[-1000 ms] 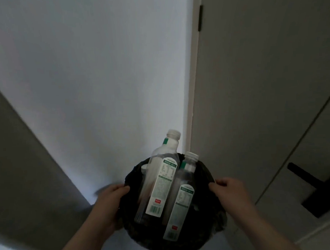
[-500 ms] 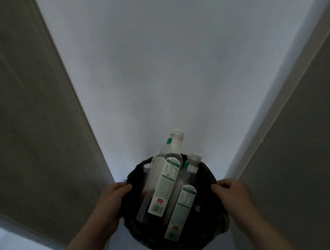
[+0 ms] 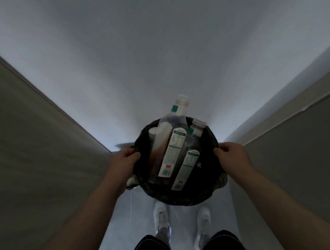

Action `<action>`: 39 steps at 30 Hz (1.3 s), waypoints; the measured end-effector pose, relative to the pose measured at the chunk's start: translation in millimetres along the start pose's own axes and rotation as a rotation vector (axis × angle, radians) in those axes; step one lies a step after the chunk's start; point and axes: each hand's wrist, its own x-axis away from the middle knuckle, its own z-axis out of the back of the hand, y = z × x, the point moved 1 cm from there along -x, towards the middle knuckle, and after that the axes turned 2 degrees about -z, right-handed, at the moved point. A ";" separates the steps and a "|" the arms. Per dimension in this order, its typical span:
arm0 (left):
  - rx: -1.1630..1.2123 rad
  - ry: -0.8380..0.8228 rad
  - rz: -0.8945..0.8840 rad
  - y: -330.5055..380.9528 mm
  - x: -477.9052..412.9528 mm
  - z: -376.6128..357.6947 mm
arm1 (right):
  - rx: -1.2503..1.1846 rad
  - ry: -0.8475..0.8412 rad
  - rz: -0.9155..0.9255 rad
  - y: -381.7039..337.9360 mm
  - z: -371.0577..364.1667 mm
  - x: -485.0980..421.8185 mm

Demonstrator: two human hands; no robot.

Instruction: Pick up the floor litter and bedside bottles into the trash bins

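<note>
The left hand (image 3: pixel 122 162) and right hand (image 3: pixel 231 157) each clasp a side of the trash bin (image 3: pixel 182 196) rim, carried above the floor (image 3: pixel 176 58). The bottles (image 3: pixel 171 149) are already inside. No remaining litter is visible.

Round black-lined trash bin (image 3: pixel 184 196) holds 2 clear labelled bottles (image 3: pixel 168 143) leaning, necks poking above its rim

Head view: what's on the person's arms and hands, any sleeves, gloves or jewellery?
Both forearms are bare up to the frame edge, with no sleeves in view. The left hand and right hand wear no gloves; no rings, watch or bands are visible in this dim light.
</note>
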 end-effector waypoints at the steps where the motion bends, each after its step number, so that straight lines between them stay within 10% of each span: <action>1: -0.014 -0.006 0.026 -8.3 -10.9 -7.2 | 0.027 -0.017 -0.010 7.9 -6.3 -10.0; 26: -0.400 0.079 0.236 -379.9 -366.6 -147.6 | 0.346 -0.374 -0.192 285.4 -336.7 -320.8; 39: -0.394 0.088 0.205 -404.6 -396.8 -146.0 | 0.251 -0.381 -0.259 313.5 -383.1 -349.3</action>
